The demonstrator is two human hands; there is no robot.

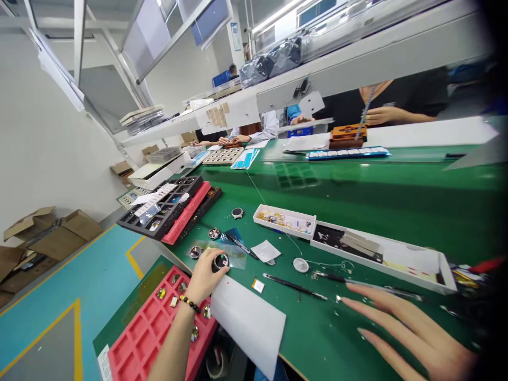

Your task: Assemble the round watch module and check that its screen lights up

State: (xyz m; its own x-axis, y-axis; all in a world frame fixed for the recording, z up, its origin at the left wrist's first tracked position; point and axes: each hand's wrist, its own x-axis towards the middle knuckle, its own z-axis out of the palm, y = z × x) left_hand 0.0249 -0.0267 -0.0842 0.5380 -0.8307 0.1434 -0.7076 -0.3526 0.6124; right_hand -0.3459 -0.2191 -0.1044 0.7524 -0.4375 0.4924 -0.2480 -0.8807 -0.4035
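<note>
Nearest me, my right hand [413, 330] lies open, fingers spread flat on the green surface [357, 201], close to the tweezers [296, 286]. My left hand [204, 275] pinches a round watch case [221, 261] beside the white sheet [248, 320]. I judge a careless sweep could knock the tweezers or scatter the loose cases [204, 242] nearby.

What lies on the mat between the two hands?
In the head view, black tweezers and a small yellow-edged chip lie between left hand and right hand.
</note>
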